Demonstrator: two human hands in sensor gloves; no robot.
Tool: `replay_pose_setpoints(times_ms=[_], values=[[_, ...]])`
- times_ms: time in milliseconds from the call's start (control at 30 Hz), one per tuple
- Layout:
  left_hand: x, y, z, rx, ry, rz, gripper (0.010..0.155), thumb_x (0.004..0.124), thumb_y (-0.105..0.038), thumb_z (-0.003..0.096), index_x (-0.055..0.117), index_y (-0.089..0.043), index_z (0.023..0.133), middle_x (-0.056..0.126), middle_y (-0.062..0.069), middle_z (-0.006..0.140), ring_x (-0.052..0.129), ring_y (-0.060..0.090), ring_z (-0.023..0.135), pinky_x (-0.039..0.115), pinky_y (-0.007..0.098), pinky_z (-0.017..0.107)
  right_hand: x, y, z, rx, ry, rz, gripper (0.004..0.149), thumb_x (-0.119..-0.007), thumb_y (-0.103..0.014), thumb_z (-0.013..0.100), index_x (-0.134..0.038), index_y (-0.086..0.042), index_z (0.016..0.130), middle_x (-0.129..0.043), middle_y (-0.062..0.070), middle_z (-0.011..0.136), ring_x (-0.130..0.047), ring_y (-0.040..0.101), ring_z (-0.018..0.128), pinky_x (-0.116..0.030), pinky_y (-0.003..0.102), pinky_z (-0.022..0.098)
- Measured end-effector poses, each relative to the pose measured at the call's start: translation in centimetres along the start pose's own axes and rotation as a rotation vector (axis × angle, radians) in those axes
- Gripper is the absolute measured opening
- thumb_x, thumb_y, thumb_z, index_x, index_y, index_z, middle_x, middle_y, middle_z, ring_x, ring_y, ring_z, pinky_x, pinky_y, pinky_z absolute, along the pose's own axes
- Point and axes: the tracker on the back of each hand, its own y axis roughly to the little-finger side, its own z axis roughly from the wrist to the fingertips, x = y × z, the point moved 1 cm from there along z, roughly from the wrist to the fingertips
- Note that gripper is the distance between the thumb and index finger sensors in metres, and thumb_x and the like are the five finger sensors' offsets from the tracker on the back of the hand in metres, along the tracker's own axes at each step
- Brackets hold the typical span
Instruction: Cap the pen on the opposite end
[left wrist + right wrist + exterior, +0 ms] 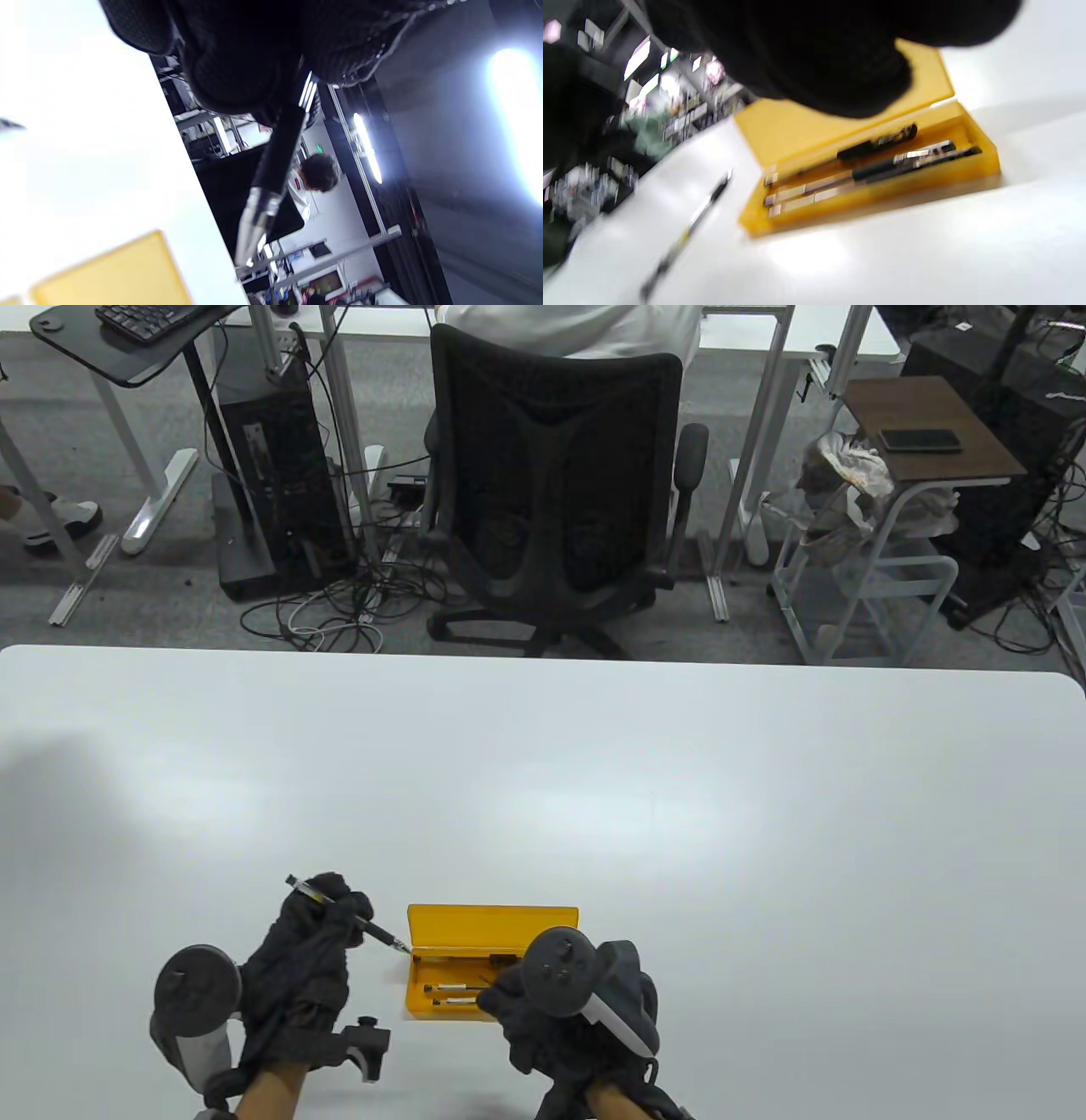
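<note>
Left hand (310, 950) fingers are gripping the uncapped pen (348, 918), tip toward the yellow case (492, 918); right hand (551, 1010) grip is hidden, so I'd be steadying the barrel's tail for the cap.

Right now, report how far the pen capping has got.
Done: the yellow case lies open and one pen is out, uncapped, its tip bare in the left wrist view. In hand: the left hand grips that pen; the right hand is over the case. Left: fitting the cap on the back end; no cap is visible.
</note>
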Motion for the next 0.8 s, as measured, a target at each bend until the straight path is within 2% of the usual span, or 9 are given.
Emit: replay_pose_setpoints(times_ms=[67, 133, 200, 267, 300, 400, 500, 800], values=[[0.4, -0.4, -0.4, 0.062, 0.032, 0.063, 0.053, 0.086, -0.031, 0.0522, 0.075, -0.007, 0.097, 0.098, 0.016, 0.076, 0.093, 0.031, 0.059, 0.056, 0.066, 0.069, 0.7, 0.7, 0.4, -0.033, 0.019, 0.081, 0.047, -0.075, -0.041, 0.041, -0.093, -0.012, 0.073, -0.102, 0.004, 0.041, -0.101, 0.016, 0.024, -0.086, 0.035, 0.022], [1.4, -1.7, -0.7, 0.180, 0.120, 0.180, 0.052, 0.090, -0.032, 0.0494, 0.080, -0.008, 0.095, 0.099, 0.016, 0.074, 0.091, 0.034, 0.061, 0.052, 0.069, 0.069, 1.1, 1.0, 0.3, -0.021, 0.078, 0.075, 0.047, -0.076, -0.039, 0.040, -0.091, -0.013, 0.077, -0.102, 0.005, 0.047, -0.102, 0.018, 0.029, -0.086, 0.036, 0.025], [2.4, -3.0, -1.1, 0.303, 0.173, 0.381, 0.051, 0.091, -0.033, 0.0480, 0.083, -0.010, 0.093, 0.098, 0.015, 0.075, 0.090, 0.034, 0.065, 0.050, 0.070, 0.070, 1.3, 0.9, -0.1, -0.016, 0.122, 0.016, 0.046, -0.077, -0.036, 0.041, -0.089, -0.016, 0.081, -0.100, 0.005, 0.052, -0.102, 0.019, 0.035, -0.086, 0.037, 0.029], [3.8, -4.1, -1.7, 0.431, 0.227, 0.626, 0.049, 0.088, -0.034, 0.0485, 0.084, -0.014, 0.094, 0.097, 0.012, 0.077, 0.088, 0.033, 0.069, 0.050, 0.070, 0.071, 1.4, 0.5, -0.3, 0.015, 0.165, -0.001, 0.046, -0.074, -0.032, 0.042, -0.086, -0.018, 0.084, -0.099, 0.005, 0.058, -0.102, 0.020, 0.041, -0.086, 0.038, 0.032], [4.3, -4.3, -1.8, 0.461, 0.242, 0.690, 0.048, 0.086, -0.034, 0.0490, 0.085, -0.015, 0.094, 0.096, 0.012, 0.078, 0.087, 0.032, 0.071, 0.049, 0.070, 0.071, 1.3, 0.3, -0.3, 0.033, 0.171, 0.003, 0.046, -0.073, -0.031, 0.042, -0.085, -0.019, 0.085, -0.098, 0.005, 0.060, -0.102, 0.021, 0.043, -0.086, 0.039, 0.034], [5.2, -4.5, -2.0, 0.471, 0.279, 0.719, 0.047, 0.083, -0.032, 0.0498, 0.085, -0.016, 0.094, 0.094, 0.012, 0.081, 0.085, 0.034, 0.073, 0.047, 0.072, 0.072, 0.9, -0.2, -0.4, 0.125, 0.162, 0.031, 0.046, -0.071, -0.029, 0.043, -0.083, -0.022, 0.087, -0.096, 0.005, 0.064, -0.101, 0.021, 0.047, -0.085, 0.040, 0.036], [5.7, -4.6, -2.1, 0.477, 0.306, 0.715, 0.046, 0.082, -0.031, 0.0501, 0.084, -0.016, 0.094, 0.093, 0.013, 0.081, 0.084, 0.035, 0.075, 0.045, 0.072, 0.072, 0.6, -0.8, -0.7, 0.174, 0.179, -0.018, 0.046, -0.072, -0.030, 0.042, -0.083, -0.023, 0.087, -0.096, 0.005, 0.065, -0.101, 0.021, 0.047, -0.085, 0.039, 0.037], [6.5, -5.3, -2.7, 0.529, 0.326, 0.741, 0.046, 0.081, -0.032, 0.0504, 0.084, -0.017, 0.094, 0.093, 0.012, 0.081, 0.084, 0.034, 0.075, 0.045, 0.072, 0.072, -0.1, -1.1, -0.7, 0.202, 0.141, -0.049, 0.046, -0.072, -0.031, 0.043, -0.083, -0.024, 0.087, -0.096, 0.004, 0.065, -0.101, 0.020, 0.047, -0.085, 0.039, 0.037]])
